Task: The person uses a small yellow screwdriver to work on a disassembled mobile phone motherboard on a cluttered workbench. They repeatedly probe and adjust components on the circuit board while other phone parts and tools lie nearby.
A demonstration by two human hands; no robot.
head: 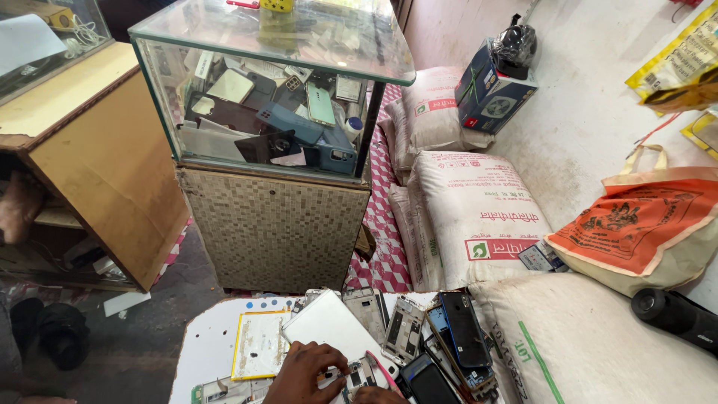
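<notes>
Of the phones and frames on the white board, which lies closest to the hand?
The stripped silver frame under the fingers of the hand. The other frames and the dark phones lie apart, further right.

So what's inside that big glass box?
The glass case holds a jumbled heap of phones and phone back covers, among them a teal one and a pale green one, plus a small white bottle. Whatever lies beneath the pile is covered.
</notes>
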